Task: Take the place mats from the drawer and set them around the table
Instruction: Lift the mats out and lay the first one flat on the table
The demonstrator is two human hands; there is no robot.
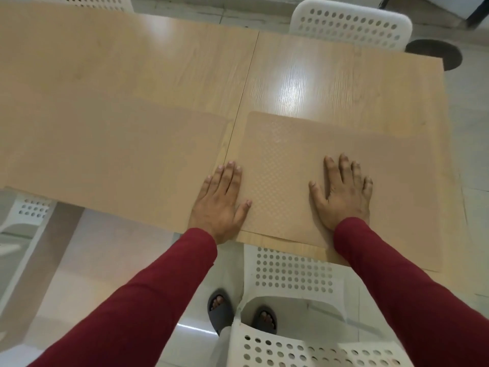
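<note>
A tan place mat [285,160] with a fine checked texture lies flat on the right half of the wooden table [158,62], along its near edge. My right hand [344,192] rests palm down on the middle of this mat, fingers spread. My left hand [222,200] lies flat at the mat's left edge, the thumb on the mat and the fingers over the seam between the two table halves. Neither hand grips anything. A second tan place mat [119,160] lies flat on the left half of the table, near the front edge.
A white perforated chair [291,274] stands right below me against the table's near edge. Another white chair [349,25] is at the far side, and a third [29,210] at the near left. A dark round object [436,53] sits on the tiled floor at the far right.
</note>
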